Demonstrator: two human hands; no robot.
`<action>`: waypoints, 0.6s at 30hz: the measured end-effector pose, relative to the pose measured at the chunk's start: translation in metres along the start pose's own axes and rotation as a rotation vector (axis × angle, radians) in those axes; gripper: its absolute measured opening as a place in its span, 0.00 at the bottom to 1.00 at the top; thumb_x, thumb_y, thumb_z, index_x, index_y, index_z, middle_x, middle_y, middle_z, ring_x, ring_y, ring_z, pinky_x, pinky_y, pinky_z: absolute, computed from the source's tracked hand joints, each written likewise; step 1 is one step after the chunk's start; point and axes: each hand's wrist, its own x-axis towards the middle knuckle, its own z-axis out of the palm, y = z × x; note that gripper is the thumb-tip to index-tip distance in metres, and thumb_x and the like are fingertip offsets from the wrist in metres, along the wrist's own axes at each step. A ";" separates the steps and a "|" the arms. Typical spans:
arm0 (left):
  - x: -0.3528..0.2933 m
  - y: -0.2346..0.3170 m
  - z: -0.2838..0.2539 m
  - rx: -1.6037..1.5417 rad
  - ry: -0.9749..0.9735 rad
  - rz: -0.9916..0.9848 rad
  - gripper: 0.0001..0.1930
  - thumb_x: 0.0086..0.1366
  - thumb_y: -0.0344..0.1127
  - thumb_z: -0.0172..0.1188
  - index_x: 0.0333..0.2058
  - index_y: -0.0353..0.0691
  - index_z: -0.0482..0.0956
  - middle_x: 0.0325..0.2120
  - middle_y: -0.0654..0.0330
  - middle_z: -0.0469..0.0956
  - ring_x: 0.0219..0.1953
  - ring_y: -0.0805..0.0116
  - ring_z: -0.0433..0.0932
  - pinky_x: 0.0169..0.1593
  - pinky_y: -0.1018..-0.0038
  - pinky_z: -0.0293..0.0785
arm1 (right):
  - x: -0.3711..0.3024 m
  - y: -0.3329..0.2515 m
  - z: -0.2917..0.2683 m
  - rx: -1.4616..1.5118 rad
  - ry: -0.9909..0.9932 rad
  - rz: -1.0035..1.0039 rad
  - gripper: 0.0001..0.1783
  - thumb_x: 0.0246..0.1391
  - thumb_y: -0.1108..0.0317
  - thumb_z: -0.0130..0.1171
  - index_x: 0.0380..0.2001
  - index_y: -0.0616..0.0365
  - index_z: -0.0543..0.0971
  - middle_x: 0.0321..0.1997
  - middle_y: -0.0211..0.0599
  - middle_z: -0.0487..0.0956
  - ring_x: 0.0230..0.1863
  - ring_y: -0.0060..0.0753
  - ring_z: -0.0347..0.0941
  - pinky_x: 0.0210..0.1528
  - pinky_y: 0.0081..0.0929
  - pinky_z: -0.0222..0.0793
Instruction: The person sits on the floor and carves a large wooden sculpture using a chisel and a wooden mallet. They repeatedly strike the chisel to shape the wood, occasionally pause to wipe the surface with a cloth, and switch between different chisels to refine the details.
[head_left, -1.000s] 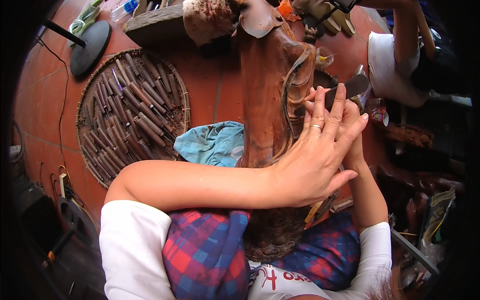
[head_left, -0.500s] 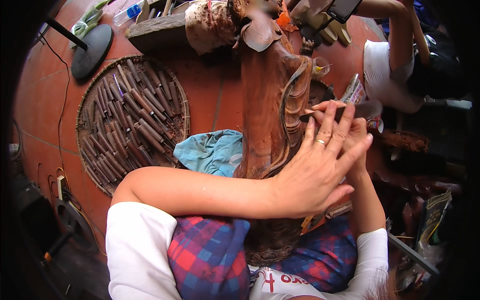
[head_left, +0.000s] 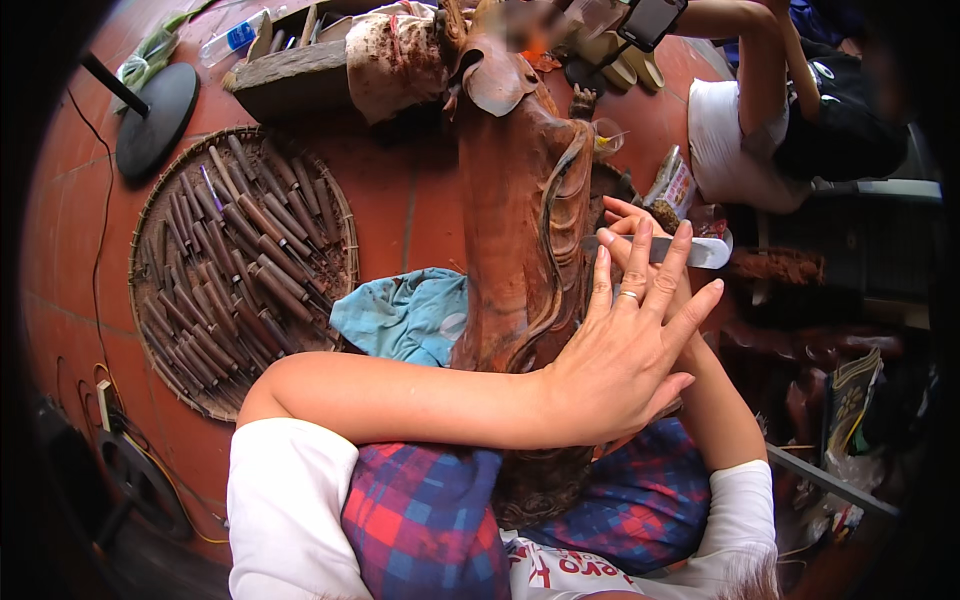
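A reddish-brown carved wooden statue point(head_left: 500, 220) extends from between my knees to the top of the view. Right of its draped folds, my right hand point(head_left: 652, 262) is closed around a flat grey strip with a rounded, paler end point(head_left: 708, 252). That hand is partly hidden behind my left hand point(head_left: 625, 350), which reaches across from the left. The left fingers are stretched and spread, with their tips lying over the strip. A ring sits on one of them. Whether the strip is metal or stone, I cannot tell.
A round woven tray point(head_left: 352, 230) of wooden-handled tools lies left on the tiled floor. Beside the statue is a blue cloth point(head_left: 405, 318). A wooden box point(head_left: 300, 75) and a phone on a stand point(head_left: 652, 20) are at the far side. Another person point(head_left: 735, 140) sits at upper right.
The whole view has shifted a little, so the statue and tray appear further left. The strip has turned and now shows its pale face. Both hands keep nearly the same pose.
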 end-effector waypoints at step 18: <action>-0.004 -0.017 -0.006 0.010 -0.067 -0.056 0.37 0.58 0.41 0.65 0.62 0.34 0.60 0.65 0.24 0.39 0.67 0.20 0.37 0.67 0.39 0.44 | 0.016 0.013 0.009 0.217 -0.008 0.187 0.22 0.61 0.67 0.58 0.54 0.66 0.68 0.45 0.37 0.75 0.44 0.24 0.75 0.46 0.22 0.74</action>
